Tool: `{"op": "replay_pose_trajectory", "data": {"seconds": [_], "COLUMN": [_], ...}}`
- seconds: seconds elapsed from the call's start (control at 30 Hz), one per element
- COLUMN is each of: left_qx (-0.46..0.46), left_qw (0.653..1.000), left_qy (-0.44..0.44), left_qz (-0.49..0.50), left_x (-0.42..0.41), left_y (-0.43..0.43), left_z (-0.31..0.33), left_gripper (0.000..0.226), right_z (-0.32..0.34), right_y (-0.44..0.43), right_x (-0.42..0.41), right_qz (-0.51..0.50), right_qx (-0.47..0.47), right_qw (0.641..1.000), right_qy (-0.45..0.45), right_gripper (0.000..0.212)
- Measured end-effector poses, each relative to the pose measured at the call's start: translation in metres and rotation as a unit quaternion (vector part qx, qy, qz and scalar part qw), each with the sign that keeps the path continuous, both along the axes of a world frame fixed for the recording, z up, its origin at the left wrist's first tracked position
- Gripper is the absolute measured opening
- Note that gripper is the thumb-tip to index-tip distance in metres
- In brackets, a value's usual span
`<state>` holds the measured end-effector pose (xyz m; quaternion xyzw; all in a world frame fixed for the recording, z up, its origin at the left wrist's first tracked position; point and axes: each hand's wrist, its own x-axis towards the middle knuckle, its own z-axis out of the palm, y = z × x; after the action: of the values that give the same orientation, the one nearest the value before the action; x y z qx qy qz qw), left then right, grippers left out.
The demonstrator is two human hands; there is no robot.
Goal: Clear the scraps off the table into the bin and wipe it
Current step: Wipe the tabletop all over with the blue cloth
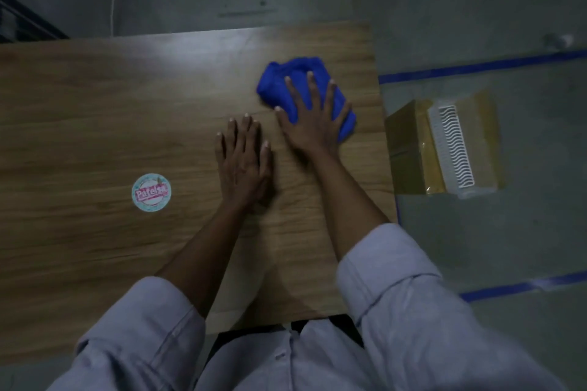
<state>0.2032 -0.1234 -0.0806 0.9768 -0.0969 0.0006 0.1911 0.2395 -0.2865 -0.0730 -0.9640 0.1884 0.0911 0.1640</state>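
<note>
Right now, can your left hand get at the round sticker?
Probably yes. The left hand lies flat and holds nothing, and the sticker sits just to its left on the table with nothing between them.

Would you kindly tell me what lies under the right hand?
A bunched blue cloth, pressed onto the wooden table by the right hand. Whatever lies beneath the cloth is hidden.

Our bare left hand (243,165) lies palm down, fingers straight and close together, the thumb held out to the right. Our bare right hand (313,117) sits just ahead and to its right, also palm down, fingers straight and fanned wide. The left forearm (206,251) and right forearm (346,197) reach forward uncovered and draw closer together toward the wrists. The rolled pale grey-blue left shirt sleeve (143,336) and its matching right shirt sleeve (397,289) end short of the wrists.
</note>
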Motion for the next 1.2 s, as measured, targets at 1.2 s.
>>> {"op": "replay_pose_trajectory", "data": {"seconds": [1.2], "left_qx": [-0.046], "left_qw": [0.996], "left_qy": [-0.001], "left_qz": [0.071], "left_x": [0.084], "left_y": [0.022], "left_z": [0.002], "left_gripper": [0.061], "right_z": [-0.008], "right_y": [0.014], "right_x": [0.063], "right_qz": [0.035], "right_qx": [-0.043], "right_qw": [0.996], "right_qy": [-0.063], "right_gripper": [0.070]}}
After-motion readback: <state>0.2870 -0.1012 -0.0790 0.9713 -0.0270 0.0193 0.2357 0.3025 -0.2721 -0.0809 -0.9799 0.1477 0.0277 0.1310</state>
